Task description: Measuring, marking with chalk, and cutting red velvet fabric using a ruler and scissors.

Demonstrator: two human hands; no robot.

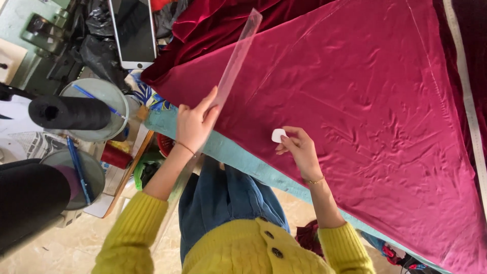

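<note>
1. White tailor's chalk (277, 135), a small flat piece, sits pinched between the thumb and fingertips of my right hand (300, 152), just right of the frame's centre. The fingers are closed on it, and its edge points down at the cloth, which looks like a marking grip.

2. My left hand (192, 124), left of centre, is closed around a long clear ruler (236, 60). The thumb and fingers clamp its near part. The ruler slants up toward the top middle of the frame, lifted at an angle over the cloth, not lying flat.

3. Under both hands lies a wide sheet of magenta velvet (355, 101), spread smooth across most of the right side. Faint pale lines already run across it, one near the ruler's line and another toward the upper right.

4. A teal table edge (238, 157) shows below the cloth, running diagonally. It holds the fabric flat enough to draw on.

5. At the far right edge, a pale measuring tape (469, 106) lies along the cloth.

6. In the upper left, well apart from my hands, I see a tablet (133, 33) and a black thread cone (68, 112).
</note>
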